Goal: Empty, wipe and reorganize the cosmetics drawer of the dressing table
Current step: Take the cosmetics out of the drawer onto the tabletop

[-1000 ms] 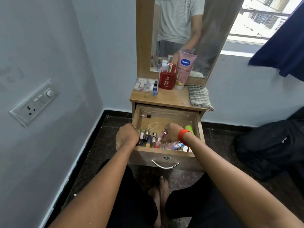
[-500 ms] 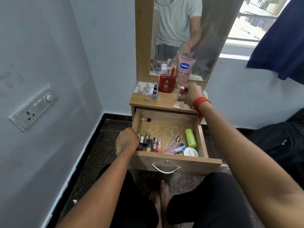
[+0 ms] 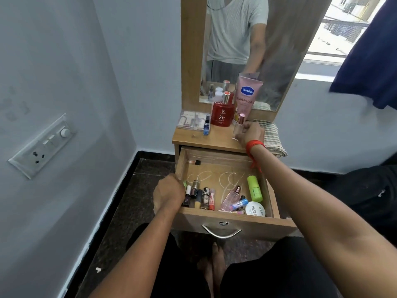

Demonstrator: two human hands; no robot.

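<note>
Two hands are at work, well apart from each other. The left hand (image 3: 168, 193) grips the left wall of the open drawer (image 3: 232, 221), with its fingers curled over the edge. The right hand (image 3: 251, 134) is up on the table (image 3: 193, 139), where its fingers are closed round a small bottle (image 3: 238, 127) of clear glass with a pink cap. This bottle is upright, and its base is at the table top, in front of the Vaseline tube (image 3: 247, 97). I cannot tell if the base already rests on the wood.

The drawer is pulled far out and still holds many things. Near its left front corner a row of lipsticks (image 3: 202, 195) and little vials lies close together, just beside the left hand. More to the right lies a pink bottle (image 3: 232, 196), tilted, with a blue-capped stick (image 3: 239, 203) touching it. A white jar (image 3: 255, 209) sits in the right front corner, and a green tube (image 3: 254, 189) lies just behind the jar, along the right wall. One thin vial (image 3: 193, 162) lies alone at the back left.

On the table a red bottle (image 3: 222, 114) stands left of the Vaseline tube, then a blue bottle (image 3: 206, 126) and a clear case (image 3: 191, 122). A checked cloth (image 3: 275, 138) lies folded at the right edge, partly behind the right hand. The mirror (image 3: 279, 61) rises behind.
</note>
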